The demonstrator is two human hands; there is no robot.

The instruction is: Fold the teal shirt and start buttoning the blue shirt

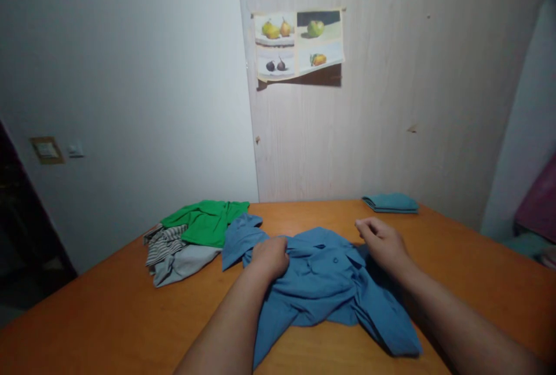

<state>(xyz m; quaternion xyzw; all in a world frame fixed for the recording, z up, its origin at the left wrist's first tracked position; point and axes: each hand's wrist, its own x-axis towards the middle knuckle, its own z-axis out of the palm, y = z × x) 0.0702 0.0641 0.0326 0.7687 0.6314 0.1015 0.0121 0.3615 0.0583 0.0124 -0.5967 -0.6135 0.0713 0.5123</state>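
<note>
A blue button shirt [321, 282] lies rumpled in the middle of the table, its sleeves spread toward the left back and the right front. On its upper left part rests my left hand [270, 256], fingers closed on the cloth. My right hand [384, 241] is held just past the shirt's right side, above the table. Its fingers are curled in with thumb and forefinger close together, and no cloth shows between them.
To the left is a loose pile with a green garment [208, 221], a striped one [167, 241] and a grey one [186, 265]. A folded teal cloth [391, 202] sits at the back right edge of the orange table [108, 317]. Behind stands a wall with a fruit poster [297, 44].
</note>
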